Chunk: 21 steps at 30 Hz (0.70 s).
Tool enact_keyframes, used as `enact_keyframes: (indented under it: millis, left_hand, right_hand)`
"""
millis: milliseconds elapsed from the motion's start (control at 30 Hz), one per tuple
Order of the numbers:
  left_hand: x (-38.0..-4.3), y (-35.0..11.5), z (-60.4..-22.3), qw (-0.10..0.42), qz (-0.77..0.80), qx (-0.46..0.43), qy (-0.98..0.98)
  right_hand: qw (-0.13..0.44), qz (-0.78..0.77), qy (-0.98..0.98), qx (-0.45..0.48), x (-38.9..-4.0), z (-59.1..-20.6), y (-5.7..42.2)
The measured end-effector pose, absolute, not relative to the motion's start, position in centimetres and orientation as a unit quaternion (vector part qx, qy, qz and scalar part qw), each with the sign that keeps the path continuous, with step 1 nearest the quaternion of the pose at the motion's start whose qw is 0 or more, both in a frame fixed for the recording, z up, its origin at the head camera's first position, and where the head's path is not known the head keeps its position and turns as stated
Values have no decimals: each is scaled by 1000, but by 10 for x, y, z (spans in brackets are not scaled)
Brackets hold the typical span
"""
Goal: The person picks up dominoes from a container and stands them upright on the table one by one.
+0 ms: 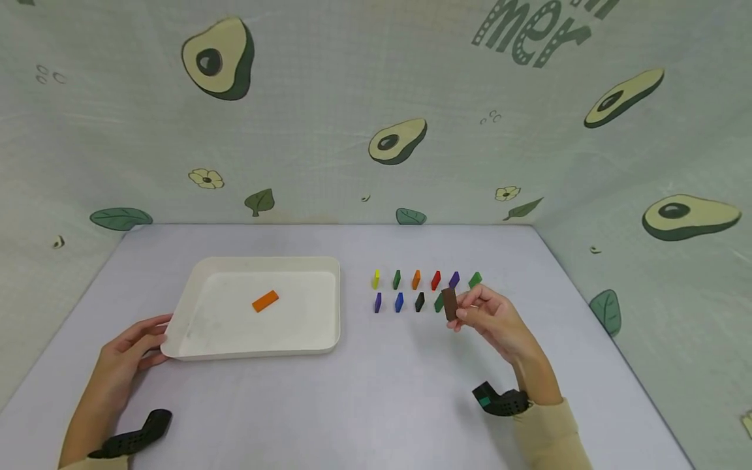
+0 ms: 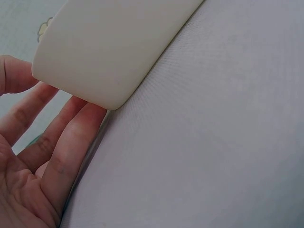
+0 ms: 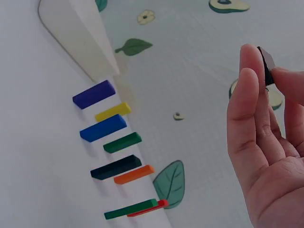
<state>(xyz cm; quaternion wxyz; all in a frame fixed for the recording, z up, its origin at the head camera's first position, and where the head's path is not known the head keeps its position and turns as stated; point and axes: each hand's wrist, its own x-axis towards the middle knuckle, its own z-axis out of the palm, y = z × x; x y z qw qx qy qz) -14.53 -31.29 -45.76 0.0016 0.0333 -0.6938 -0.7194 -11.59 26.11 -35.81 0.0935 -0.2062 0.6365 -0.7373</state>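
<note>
In the head view, the left hand (image 1: 126,352) touches the left end of a white tray (image 1: 249,354) with its fingers extended. The left wrist view shows those fingers (image 2: 71,142) against the tray's end wall (image 2: 95,57). One orange block (image 1: 266,301) lies inside the tray. The right hand (image 1: 492,318) pinches a dark brown rectangular block (image 1: 449,305) between thumb and fingertips, raised over the table. Behind the brown block, a green block (image 1: 438,302) is partly covered.
Two rows of thin coloured blocks stand on edge right of the tray, among them yellow (image 1: 376,279), red (image 1: 436,281), blue (image 1: 399,302) and black (image 1: 420,302) ones. A cloth with avocado prints (image 1: 317,85) hangs behind the white table (image 1: 376,405).
</note>
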Motion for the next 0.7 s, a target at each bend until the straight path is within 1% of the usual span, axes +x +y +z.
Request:
enact_keyframes:
  millis: [133,233,367,500,700]
  left_hand:
    - [-144,-313,-457,-5,-725,36,-688]
    - [-143,-313,-457,-10,-726,37,-686]
    - [-143,-313,-457,-7,-729,32,-684]
    - [-144,-313,-457,-3,-729,30,-684]
    - [-143,-314,-455,-15,-725,43,-688]
  right_hand:
    - [122,-721,659,-174,-111,-365,267]
    - [119,-709,675,-168,-110,-370,273]
    - [78,-688,706,-148,-109,-374,282]
    - [31,-653,751,-88,-110,-376,290]
    - [-26,-583,812,-9,-116,-381,293]
